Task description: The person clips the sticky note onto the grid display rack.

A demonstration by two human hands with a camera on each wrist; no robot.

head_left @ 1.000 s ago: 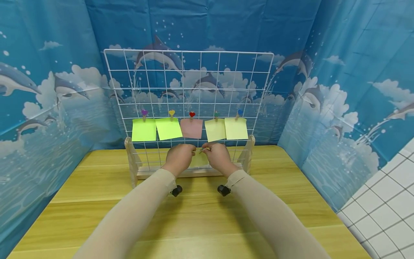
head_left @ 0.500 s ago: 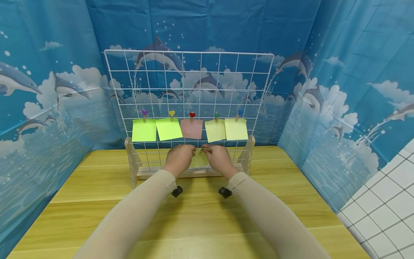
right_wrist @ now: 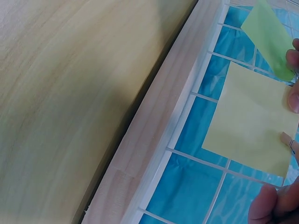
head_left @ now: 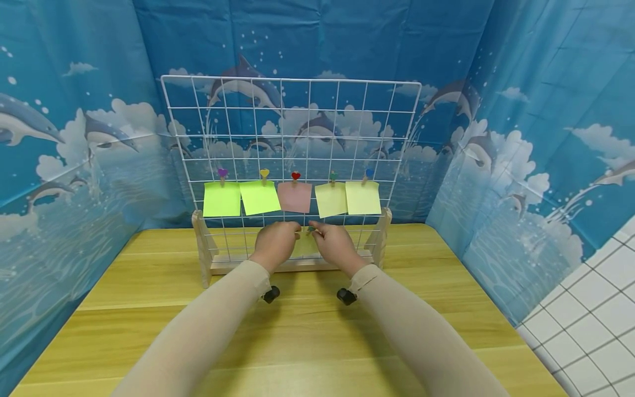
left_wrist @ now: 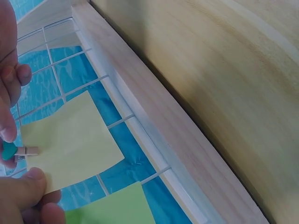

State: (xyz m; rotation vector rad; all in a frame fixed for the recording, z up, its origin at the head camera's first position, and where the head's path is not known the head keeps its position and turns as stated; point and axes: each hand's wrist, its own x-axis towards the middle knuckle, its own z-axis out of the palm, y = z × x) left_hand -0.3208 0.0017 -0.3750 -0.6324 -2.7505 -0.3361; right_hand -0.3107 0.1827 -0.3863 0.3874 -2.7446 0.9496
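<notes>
A pale yellow sticky note [left_wrist: 74, 140] lies against the lower part of the white wire grid [head_left: 317, 135]. My left hand [head_left: 276, 242] pinches its edge, the thumb [left_wrist: 29, 186] pressing on the paper. A small wooden clothespin [left_wrist: 28, 150] with a green heart sits over the top edge of that note. The thumb and finger of my right hand [head_left: 336, 245] hold it at the heart end. Beside my left fingers shows a green sticky note [right_wrist: 268, 39], hidden behind the hand in the head view.
A row of notes hangs above on heart clothespins: two bright green [head_left: 221, 199], one pink [head_left: 295, 197] and two pale yellow [head_left: 362, 198]. The grid stands in a wooden base [head_left: 278, 267] on the wood-grain table [head_left: 307, 342]. A dolphin-print curtain [head_left: 367, 38] surrounds it.
My right fingers have shifted slightly on the clothespin, and its green heart shows more from above. My left hand and the note stay in place.
</notes>
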